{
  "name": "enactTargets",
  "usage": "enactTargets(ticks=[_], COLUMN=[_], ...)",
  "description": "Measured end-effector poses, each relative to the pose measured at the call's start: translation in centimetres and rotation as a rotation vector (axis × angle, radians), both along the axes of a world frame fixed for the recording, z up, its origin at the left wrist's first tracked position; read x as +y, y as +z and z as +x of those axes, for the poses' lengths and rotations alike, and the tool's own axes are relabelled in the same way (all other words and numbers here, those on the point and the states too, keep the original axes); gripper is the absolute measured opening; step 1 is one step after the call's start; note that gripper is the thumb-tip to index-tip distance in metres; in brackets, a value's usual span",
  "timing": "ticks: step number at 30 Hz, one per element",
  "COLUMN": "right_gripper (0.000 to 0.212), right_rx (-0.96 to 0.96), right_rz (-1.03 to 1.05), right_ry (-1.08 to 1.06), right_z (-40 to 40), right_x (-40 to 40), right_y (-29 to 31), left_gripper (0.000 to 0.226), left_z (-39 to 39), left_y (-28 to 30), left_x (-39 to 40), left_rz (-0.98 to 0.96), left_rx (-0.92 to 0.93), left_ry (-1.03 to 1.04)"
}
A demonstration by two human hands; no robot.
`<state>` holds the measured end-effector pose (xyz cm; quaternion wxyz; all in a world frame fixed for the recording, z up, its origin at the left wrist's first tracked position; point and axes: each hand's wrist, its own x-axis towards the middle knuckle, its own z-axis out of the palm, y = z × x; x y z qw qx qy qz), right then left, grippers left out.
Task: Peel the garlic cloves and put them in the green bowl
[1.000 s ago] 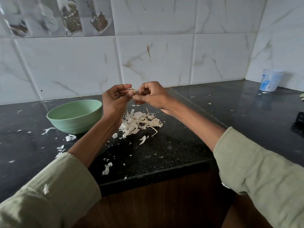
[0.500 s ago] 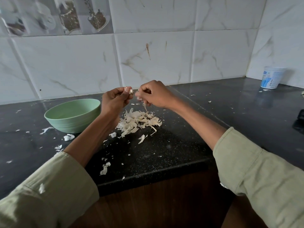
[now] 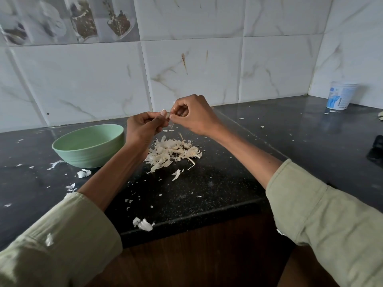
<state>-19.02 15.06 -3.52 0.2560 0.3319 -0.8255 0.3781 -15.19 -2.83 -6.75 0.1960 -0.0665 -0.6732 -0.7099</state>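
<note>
Hands: left hand [image 3: 145,126] and right hand [image 3: 193,116] meet in the air above the worktop [image 3: 207,189], fingertips almost touching, so loosened skin drops clear of the bowl.
Clove: garlic clove [image 3: 165,114] is a pale sliver showing between the two sets of fingertips; mostly hidden, so how much skin is left on it I cannot tell.
Left grip: fingers curled tight, pinching the clove to steady it.
Right grip: thumb and forefinger nipped narrow at the clove's end, likely tugging at a strip of skin.
Peel pile: heap of skins [image 3: 172,152] sits mid-worktop, directly beneath the hands, which looks like where they let the waste fall.
Bowl: green bowl [image 3: 89,146] stands toward the worktop's left edge, just beside the left forearm, a short reach for dropping in a finished clove; its contents are hidden by the near rim.
Strays: loose flakes [image 3: 143,223] lie at the front edge.
Far corner: white tub [image 3: 341,95] stands at the back right, well apart.
</note>
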Motion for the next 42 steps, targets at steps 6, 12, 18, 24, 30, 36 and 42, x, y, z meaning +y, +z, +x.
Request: enactTargets(ticks=[6,12,18,24,30,36,42], right_gripper=[0.011,0.01,0.008,0.028,0.024,0.035,0.034], right_rx=[-0.023,-0.061,-0.205,-0.242,-0.224,-0.272,-0.23], right_rz=[-0.04,-0.131,-0.178,-0.161,0.112,0.198,0.205], right_ry=[-0.01,-0.034,0.075,0.092,0.051,-0.014,-0.055], right_z=[0.0,-0.3,-0.7,-0.1,0.5,0.8,0.8], right_x=[0.1,0.0,0.3,0.2,-0.7,-0.7,-1.1], right_y=[-0.1,-0.1,-0.1,-0.1,-0.5,-0.7,-0.9], left_gripper=[0.022,0.032,0.034,0.027,0.028,0.028,0.039], left_z=[0.4,0.9,0.7,0.9,1.0,1.3,1.3], left_y=[0.4,0.6,0.6,0.8,0.8,0.8,0.7], left_x=[0.3,0.3,0.0,0.0,0.7,0.9,1.0], left_rz=[-0.036,-0.047,-0.04,-0.157,-0.336,-0.434,-0.52], left_rx=[-0.001,0.021,0.025,0.086,0.121,0.144,0.099], left_ry=[0.003,-0.036,-0.009,0.031,0.078,0.063,0.061])
